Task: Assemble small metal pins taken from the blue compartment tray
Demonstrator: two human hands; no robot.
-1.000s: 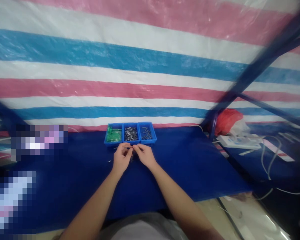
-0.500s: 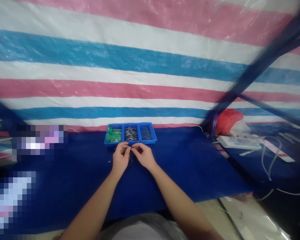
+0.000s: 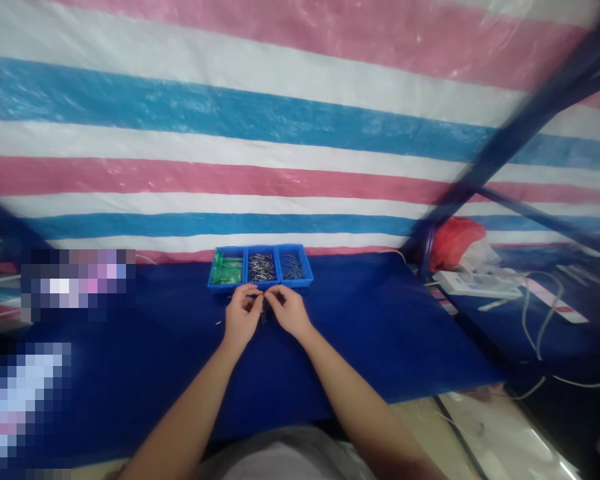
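My left hand (image 3: 242,313) and my right hand (image 3: 289,311) meet fingertip to fingertip over the blue table (image 3: 380,333), just in front of three blue bins. Both pinch something small and thin between them, too small to name. A few small metal pins (image 3: 263,317) lie on the cloth under the hands. The left bin (image 3: 227,268) holds green parts, the middle bin (image 3: 261,267) is full of metal pins, and the right bin (image 3: 293,266) holds fewer dark pins.
A striped pink, white and blue tarp (image 3: 280,133) hangs behind the table. At the right are a red bag (image 3: 455,240), a white power strip (image 3: 475,283) and cables. A blue frame bar (image 3: 520,127) slants across the upper right.
The hands stay together in the same spot; only the fingers have shifted slightly.
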